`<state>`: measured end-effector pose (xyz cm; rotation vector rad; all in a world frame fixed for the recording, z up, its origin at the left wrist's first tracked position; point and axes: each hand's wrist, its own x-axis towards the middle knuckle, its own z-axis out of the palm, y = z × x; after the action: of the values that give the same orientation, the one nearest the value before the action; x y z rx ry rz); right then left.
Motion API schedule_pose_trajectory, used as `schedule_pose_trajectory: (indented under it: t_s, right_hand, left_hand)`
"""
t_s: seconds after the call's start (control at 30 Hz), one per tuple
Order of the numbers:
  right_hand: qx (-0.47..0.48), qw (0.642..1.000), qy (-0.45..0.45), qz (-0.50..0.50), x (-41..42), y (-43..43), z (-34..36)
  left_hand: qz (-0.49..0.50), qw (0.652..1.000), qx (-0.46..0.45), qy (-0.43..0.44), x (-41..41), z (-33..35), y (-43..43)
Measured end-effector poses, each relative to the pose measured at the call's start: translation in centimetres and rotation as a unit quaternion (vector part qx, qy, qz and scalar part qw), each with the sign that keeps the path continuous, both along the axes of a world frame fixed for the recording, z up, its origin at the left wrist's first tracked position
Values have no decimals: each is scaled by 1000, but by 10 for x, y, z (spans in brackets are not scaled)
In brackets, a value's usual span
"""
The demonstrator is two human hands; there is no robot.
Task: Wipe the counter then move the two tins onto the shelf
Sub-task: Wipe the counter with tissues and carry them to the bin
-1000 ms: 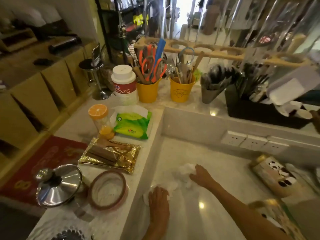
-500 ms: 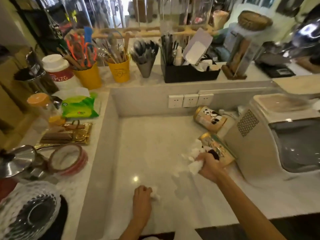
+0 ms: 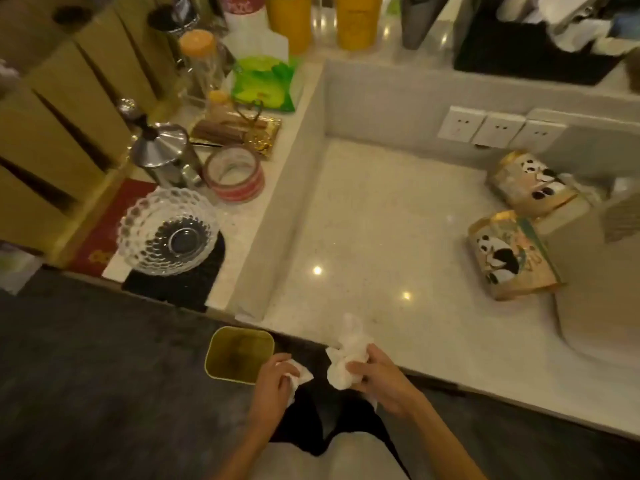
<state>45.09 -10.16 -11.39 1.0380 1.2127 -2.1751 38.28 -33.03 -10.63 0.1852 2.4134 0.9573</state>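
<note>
Two gold tins with panda pictures lie on their sides at the right of the pale stone counter [image 3: 374, 220]: the far tin [image 3: 530, 181] below the wall sockets, the near tin [image 3: 509, 254] against a beige appliance. My right hand [image 3: 381, 379] grips a crumpled white tissue [image 3: 346, 355] just off the counter's front edge. My left hand [image 3: 277, 382] holds a smaller white tissue piece [image 3: 300, 375] beside it. Both hands hover over the floor, next to a small yellow bin [image 3: 239, 353]. The raised shelf [image 3: 277, 140] runs along the counter's left side and back.
The left shelf carries a glass bowl [image 3: 168, 232], a steel pot [image 3: 162, 154], a tape roll [image 3: 235, 174], a gold tray [image 3: 242, 131], a green wipes pack [image 3: 265, 83] and an orange-lidded jar [image 3: 201, 60]. A beige appliance [image 3: 595, 282] fills the counter's right side. Sockets [image 3: 498, 129] sit on the back wall.
Both hands have left the counter surface and come back toward me with the tissues. The view has tilted down, showing the floor and the yellow bin.
</note>
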Motion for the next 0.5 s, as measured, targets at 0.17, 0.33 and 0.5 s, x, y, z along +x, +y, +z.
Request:
schedule_pose_trajectory:
  t_s: [0.17, 0.33, 0.5]
  right_hand:
    - [65, 992, -70, 82, -25, -101, -4]
    - [203, 947, -93, 233, -73, -191, -6]
    - [248, 884, -133, 372, -149, -276, -34]
  left_hand:
    - [273, 946, 7, -172, -3, -13, -97]
    - [392, 871, 112, -276, -45, -19, -178]
    - [415, 856, 147, -271, -90, -45, -248]
